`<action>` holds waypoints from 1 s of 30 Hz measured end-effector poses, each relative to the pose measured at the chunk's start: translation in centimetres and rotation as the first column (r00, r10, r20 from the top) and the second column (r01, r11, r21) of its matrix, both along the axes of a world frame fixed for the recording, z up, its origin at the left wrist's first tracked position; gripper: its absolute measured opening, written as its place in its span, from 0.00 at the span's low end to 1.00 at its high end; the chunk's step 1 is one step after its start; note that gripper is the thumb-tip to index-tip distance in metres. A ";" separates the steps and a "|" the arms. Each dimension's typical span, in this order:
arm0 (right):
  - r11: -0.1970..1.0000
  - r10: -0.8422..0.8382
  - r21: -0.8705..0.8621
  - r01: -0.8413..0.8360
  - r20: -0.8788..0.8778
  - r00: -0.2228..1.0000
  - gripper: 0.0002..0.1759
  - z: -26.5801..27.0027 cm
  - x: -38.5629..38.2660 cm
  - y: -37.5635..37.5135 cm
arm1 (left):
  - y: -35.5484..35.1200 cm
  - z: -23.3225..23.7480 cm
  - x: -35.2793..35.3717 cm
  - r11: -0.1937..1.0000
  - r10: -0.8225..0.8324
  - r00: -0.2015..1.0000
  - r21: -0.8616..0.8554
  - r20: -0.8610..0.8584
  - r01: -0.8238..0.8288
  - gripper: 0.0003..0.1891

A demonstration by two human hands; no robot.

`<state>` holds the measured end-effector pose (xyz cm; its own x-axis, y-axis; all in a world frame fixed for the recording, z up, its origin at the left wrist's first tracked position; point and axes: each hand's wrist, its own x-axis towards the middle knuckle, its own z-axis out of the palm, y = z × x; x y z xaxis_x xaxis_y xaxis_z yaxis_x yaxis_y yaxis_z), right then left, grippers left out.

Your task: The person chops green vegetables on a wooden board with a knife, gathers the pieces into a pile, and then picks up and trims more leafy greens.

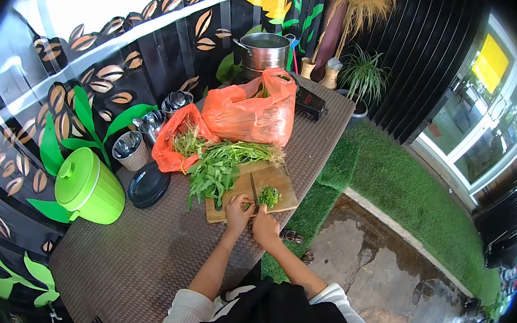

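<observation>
On a wooden cutting board [283, 184], my right hand [266, 227] is closed around a knife [254, 184], whose dark blade points away from me. My left hand [238, 212] is just left of the blade, fingers curled over a few green leaves that show only in part. A small heap of chopped greens [269, 196] lies right of the knife. Behind and left of my left hand, a large bunch of leafy greens [218, 169] overlaps the board's far left side, its stems stretching right toward rooty ends.
Orange plastic bags [247, 114] stand behind the board, one with herbs [189, 141]. Left are black plates [149, 186], cutlery holders [133, 153] and a lime-green lidded container [90, 187]. A metal pot [265, 50] and a black device [310, 101] are at the far end of the woven-surfaced table [159, 245].
</observation>
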<state>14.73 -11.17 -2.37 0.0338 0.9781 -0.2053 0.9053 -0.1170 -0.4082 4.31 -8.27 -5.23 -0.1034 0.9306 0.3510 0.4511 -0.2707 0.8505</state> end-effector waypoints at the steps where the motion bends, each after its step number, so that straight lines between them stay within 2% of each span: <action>1: 1.000 0.008 0.021 -0.009 0.011 1.000 0.17 0.0 0.1 0.5 | -0.1 0.0 0.0 1.000 0.009 1.000 -0.020 -0.008 -0.009 0.09; 9: 0.997 0.047 0.051 -0.052 0.079 0.996 0.15 0.6 1.4 0.7 | 0.1 -0.1 0.2 0.999 0.029 0.999 -0.025 0.015 -0.029 0.08; 11: 0.995 0.097 -0.004 -0.097 0.029 0.995 0.16 1.2 1.8 0.8 | 0.3 -0.3 0.3 0.999 0.017 1.000 -0.035 0.012 -0.017 0.08; 14: 0.991 0.135 0.005 -0.135 0.048 0.990 0.17 1.5 2.0 0.8 | 0.2 0.0 0.7 0.996 -0.005 0.997 -0.084 0.083 0.012 0.08; 17: 0.996 0.087 0.001 -0.087 0.009 0.996 0.19 1.2 1.1 0.0 | -0.1 0.1 0.2 1.000 -0.007 1.000 0.013 0.003 0.007 0.07; 19: 0.998 0.067 -0.004 -0.067 -0.001 0.998 0.18 1.5 0.5 0.0 | -0.2 0.0 -0.2 0.993 -0.063 0.997 0.101 -0.043 0.067 0.08; 21: 0.999 0.043 -0.014 -0.043 -0.012 0.999 0.18 1.6 0.5 0.3 | 0.4 -0.2 -0.3 0.996 -0.075 0.997 0.051 -0.023 0.076 0.08; 23: 0.994 0.108 -0.009 -0.108 0.002 0.994 0.16 1.7 1.0 1.3 | 0.3 -0.5 -0.2 0.996 -0.091 0.996 0.001 -0.003 0.091 0.08; 25: 0.993 0.117 -0.018 -0.117 0.004 0.993 0.16 1.9 1.5 1.3 | 0.1 -0.2 0.1 0.993 -0.019 0.993 -0.115 0.113 0.032 0.09; 30: 0.994 0.104 -0.026 -0.103 0.041 0.994 0.16 1.0 1.0 0.0 | 0.1 0.0 -0.2 0.998 -0.033 0.999 -0.053 0.019 0.034 0.08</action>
<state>15.74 -11.15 -1.42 -0.0585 0.9715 -0.2296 0.9295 -0.0309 -0.3674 4.15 -8.12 -5.20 -0.0774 0.9511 0.2991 0.4267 -0.2395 0.8721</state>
